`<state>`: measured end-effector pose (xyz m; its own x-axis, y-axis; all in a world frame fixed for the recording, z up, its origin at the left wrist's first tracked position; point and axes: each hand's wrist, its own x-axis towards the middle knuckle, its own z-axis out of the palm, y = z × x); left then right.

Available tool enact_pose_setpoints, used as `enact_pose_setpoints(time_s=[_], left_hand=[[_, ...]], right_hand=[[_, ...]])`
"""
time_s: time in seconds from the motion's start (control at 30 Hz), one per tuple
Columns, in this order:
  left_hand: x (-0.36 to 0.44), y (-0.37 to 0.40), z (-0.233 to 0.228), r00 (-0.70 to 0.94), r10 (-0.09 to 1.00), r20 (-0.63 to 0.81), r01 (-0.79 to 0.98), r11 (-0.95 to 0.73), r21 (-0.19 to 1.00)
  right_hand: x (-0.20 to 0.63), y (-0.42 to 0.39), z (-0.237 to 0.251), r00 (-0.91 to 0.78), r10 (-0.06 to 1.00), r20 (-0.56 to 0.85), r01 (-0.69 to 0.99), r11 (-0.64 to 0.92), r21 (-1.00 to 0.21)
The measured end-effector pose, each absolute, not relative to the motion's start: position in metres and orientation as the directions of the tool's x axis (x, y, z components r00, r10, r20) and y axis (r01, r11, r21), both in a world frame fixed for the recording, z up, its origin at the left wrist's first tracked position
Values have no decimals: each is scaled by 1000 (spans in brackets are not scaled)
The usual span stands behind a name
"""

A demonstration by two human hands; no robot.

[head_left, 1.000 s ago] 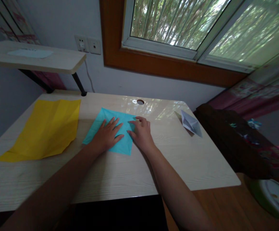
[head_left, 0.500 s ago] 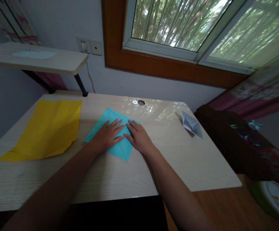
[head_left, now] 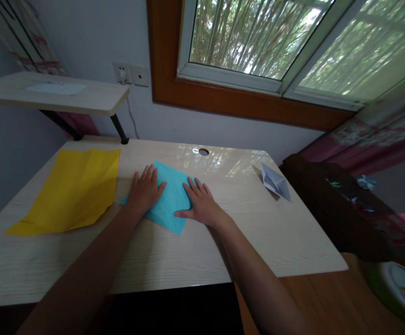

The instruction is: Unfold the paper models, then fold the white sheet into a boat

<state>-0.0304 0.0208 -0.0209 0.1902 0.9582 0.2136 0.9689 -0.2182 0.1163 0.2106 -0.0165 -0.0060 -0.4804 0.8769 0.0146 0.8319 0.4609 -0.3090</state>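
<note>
A light-blue sheet of paper point(head_left: 170, 200) with creases lies on the desk in front of me, its corners pointing away and toward me. My left hand point(head_left: 144, 188) rests flat on its left side, fingers stretched out and thumb apart. Over the right side of the paper lies my right hand point(head_left: 200, 200), palm down, fingers spread and the thumb pointing left across the sheet. Both hands cover parts of the paper's edges. Neither one grips anything.
A yellow paper sheet point(head_left: 73, 190) lies on the desk point(head_left: 268, 242) at the left. To the right sits a folded white paper piece point(head_left: 275, 180). A raised shelf point(head_left: 94, 100) with a paper on it stands at the back left. A cable hole point(head_left: 203, 152) is near the back edge.
My hands have slid apart across the blue paper: the left toward its left edge, the right slightly toward its right side. More of the paper's middle shows between them.
</note>
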Motion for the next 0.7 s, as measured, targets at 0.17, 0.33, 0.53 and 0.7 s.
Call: enact_pose_setpoints(time_s=[0.17,0.33,0.53,0.7], left_hand=[[-32,21,-24,123,968,219,979,-154,130],[-31,13,-17,178,953,246,975,-206,89],[-1,-7,-3,555,809,193,815,-575,68],[7,-4,-11,585,799,137,795,-599,96]], right_hand=[[214,-21,-7,-501,865,-10,827,475,-301],[217,-26,-8,-510,859,-39,828,479,-291],[229,-33,-5,-565,825,-11,793,540,-283],[239,-36,-4,-585,810,-42,783,550,-292]])
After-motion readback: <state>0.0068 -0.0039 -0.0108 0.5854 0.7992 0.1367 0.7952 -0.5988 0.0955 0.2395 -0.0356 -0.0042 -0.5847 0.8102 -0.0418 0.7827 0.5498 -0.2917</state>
